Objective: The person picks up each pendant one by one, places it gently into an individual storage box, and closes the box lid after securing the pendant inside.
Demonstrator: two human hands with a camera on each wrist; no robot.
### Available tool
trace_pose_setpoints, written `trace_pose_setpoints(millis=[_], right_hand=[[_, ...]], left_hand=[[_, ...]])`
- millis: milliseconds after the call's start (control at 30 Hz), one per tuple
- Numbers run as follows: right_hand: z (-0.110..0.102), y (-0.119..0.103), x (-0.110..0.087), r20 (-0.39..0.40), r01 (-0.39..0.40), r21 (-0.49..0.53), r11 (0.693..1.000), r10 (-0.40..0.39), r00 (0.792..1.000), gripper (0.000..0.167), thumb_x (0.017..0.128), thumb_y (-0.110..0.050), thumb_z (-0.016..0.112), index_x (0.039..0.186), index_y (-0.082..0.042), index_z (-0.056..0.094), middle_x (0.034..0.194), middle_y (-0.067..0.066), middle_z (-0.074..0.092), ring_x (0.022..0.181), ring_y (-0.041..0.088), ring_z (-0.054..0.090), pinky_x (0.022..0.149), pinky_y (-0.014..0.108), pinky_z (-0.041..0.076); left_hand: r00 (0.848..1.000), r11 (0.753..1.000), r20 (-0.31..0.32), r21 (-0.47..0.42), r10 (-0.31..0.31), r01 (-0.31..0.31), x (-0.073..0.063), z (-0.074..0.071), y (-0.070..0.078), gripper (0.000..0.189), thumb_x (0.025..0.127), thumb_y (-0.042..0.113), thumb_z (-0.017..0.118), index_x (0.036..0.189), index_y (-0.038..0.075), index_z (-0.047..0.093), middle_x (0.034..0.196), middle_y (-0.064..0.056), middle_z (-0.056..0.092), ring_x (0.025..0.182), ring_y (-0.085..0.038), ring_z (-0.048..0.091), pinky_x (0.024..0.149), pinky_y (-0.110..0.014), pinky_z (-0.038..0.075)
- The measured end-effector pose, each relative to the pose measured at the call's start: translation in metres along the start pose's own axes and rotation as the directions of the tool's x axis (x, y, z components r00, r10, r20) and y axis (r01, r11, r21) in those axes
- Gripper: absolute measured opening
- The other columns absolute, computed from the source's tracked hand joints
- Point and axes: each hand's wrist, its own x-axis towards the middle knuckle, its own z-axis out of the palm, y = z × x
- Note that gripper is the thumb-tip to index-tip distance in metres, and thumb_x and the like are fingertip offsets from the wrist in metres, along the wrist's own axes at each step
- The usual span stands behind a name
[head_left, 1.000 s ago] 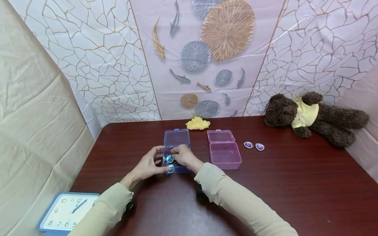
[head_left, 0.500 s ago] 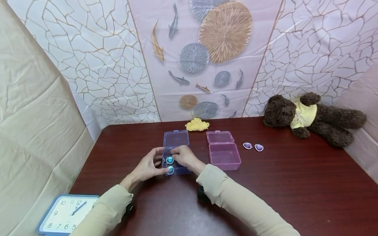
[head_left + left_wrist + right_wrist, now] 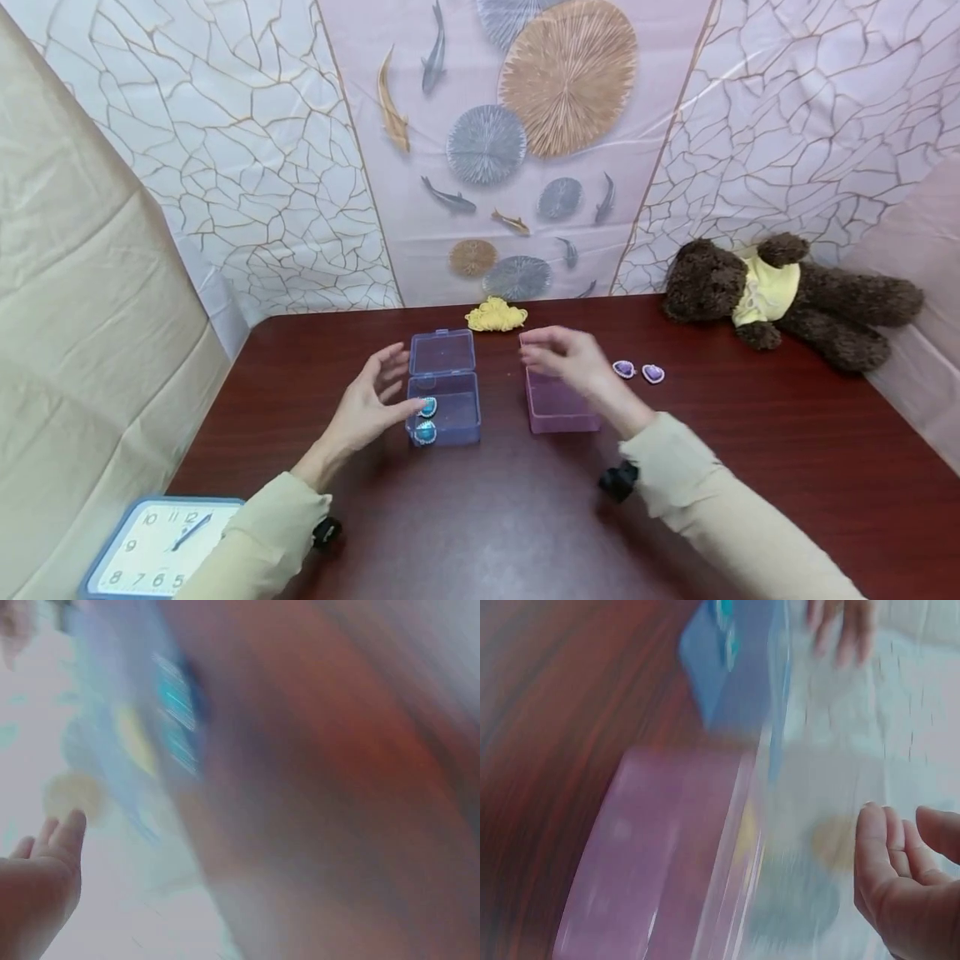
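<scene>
- Left box (image 3: 459, 434): just right of the left hand (image 3: 367, 408), gems (image 3: 427, 407) inside.
- Right box (image 3: 564, 422): below the right hand (image 3: 566, 362).
- Other gems (image 3: 652, 373), then bear (image 3: 767, 292): right of that hand.
- Yarn (image 3: 495, 316): behind, between both hands.
- Clock (image 3: 123, 560): left and before the left hand.

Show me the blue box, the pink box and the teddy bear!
Blue box (image 3: 459, 410): head view, bare inside floor.
Pink box (image 3: 564, 424): head view, front wall.
Teddy bear (image 3: 768, 290): head view, its yellow shirt.

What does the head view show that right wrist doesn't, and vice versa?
Only head: bear, clock, two purple gems.
Only right wrist: no new object, just a close, blurred angle with the right hand beside the pink box in frame, not across it.
Both: that box and hand, plus blue box, blue gems, left hand, table.
</scene>
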Motion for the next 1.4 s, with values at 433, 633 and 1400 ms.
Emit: trace_pose_setpoints(millis=[433,633,1400], right_hand=[[-0.122,0.057,-0.026,-0.242,-0.011,0.158,0.987,0.049,0.969,0.022,0.091,-0.001,0.056,0.113,0.006,0.056,0.080,-0.013,0.068,0.076,-0.001,0.065,0.070,0.014,0.055],[-0.140,0.077,-0.029,-0.288,-0.097,0.054,0.994,0.109,0.951,0.033,0.091,-0.001,0.057,0.119,0.014,0.050,0.079,-0.018,0.062,0.073,-0.004,0.062,0.070,0.014,0.055],[-0.144,0.094,-0.021,-0.399,-0.327,-0.437,0.838,0.145,0.905,0.037,0.084,-0.016,0.068,0.107,0.013,0.060,0.071,0.001,0.063,0.052,-0.003,0.052,0.050,0.015,0.046]], left_hand=[[0.984,0.960,0.177,-0.266,-0.036,0.083,0.014,0.122,0.027,0.095,0.077,0.003,0.076,0.149,0.002,0.015,0.156,-0.014,0.016,0.142,-0.030,0.019,0.116,-0.043,0.022],[0.986,0.966,0.149,-0.235,-0.072,0.106,0.024,0.142,0.008,0.097,0.075,0.003,0.076,0.149,0.000,0.014,0.155,-0.018,0.016,0.142,-0.032,0.019,0.115,-0.046,0.023],[0.996,0.965,0.070,-0.255,-0.048,0.064,0.040,0.174,-0.003,0.089,0.073,-0.008,0.073,0.145,-0.003,0.022,0.143,-0.025,0.032,0.132,-0.037,0.037,0.108,-0.046,0.034]])
